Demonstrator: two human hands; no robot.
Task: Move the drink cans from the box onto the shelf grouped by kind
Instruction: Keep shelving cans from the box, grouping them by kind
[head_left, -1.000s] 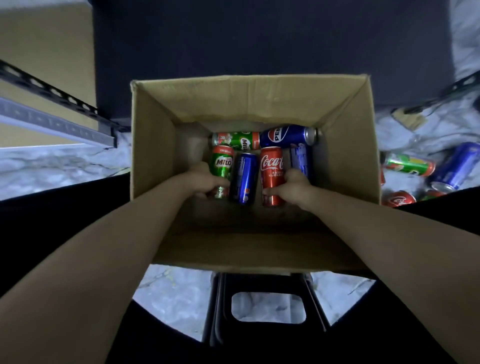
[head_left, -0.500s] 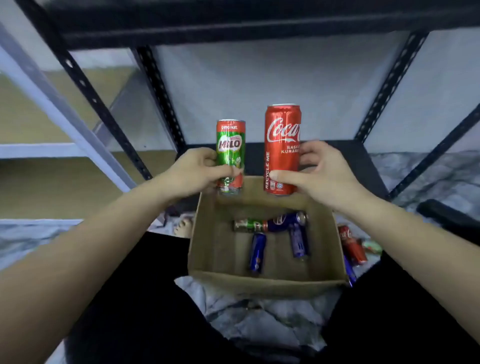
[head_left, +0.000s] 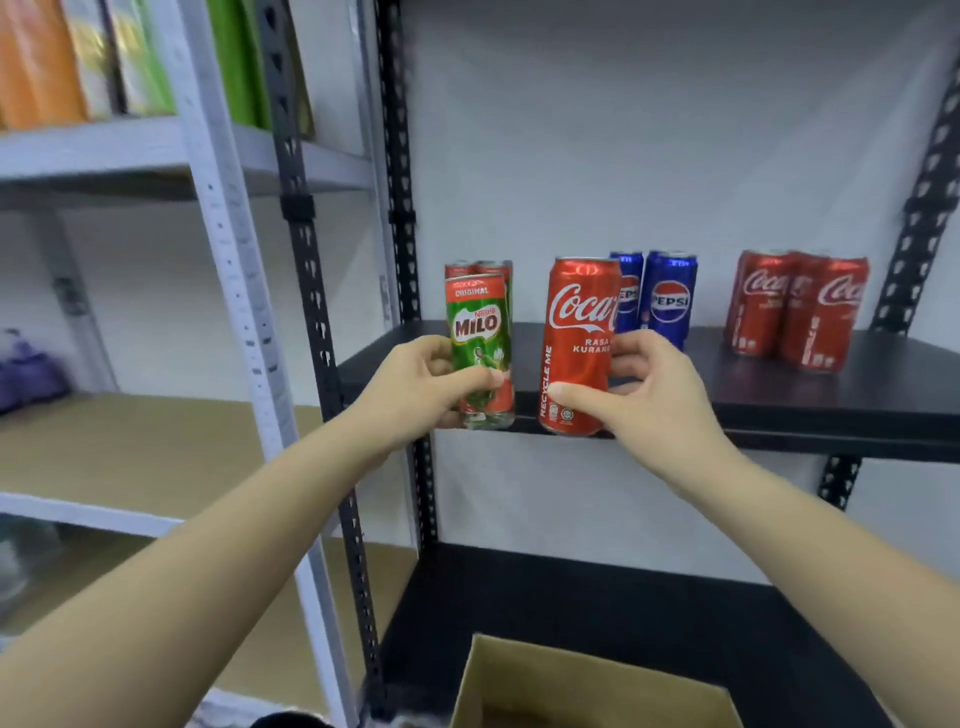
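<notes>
- Two cans stand upright at the shelf (head_left: 779, 405) edge.
- Left hand (head_left: 415, 387) grips the Milo can (head_left: 480, 343); Milo group (head_left: 480, 267) sits just behind.
- Right hand (head_left: 644, 389) grips the Coke can (head_left: 579, 343); Coke group (head_left: 797, 309) stands far right.

The left hand (head_left: 415, 387) grips a Milo can (head_left: 480, 343) upright, and the right hand (head_left: 644, 395) grips a Coca-Cola can (head_left: 576, 343). Both are before the black shelf (head_left: 857, 384), where Pepsi cans (head_left: 667, 299) stand.

The black shelf (head_left: 857, 384) carries three groups of upright cans along its far side: Milo cans (head_left: 480, 269) at the left, two Pepsi cans (head_left: 669, 299) in the middle, and Coca-Cola cans (head_left: 795, 306) at the right, touching one another. The groups stand apart.
</notes>
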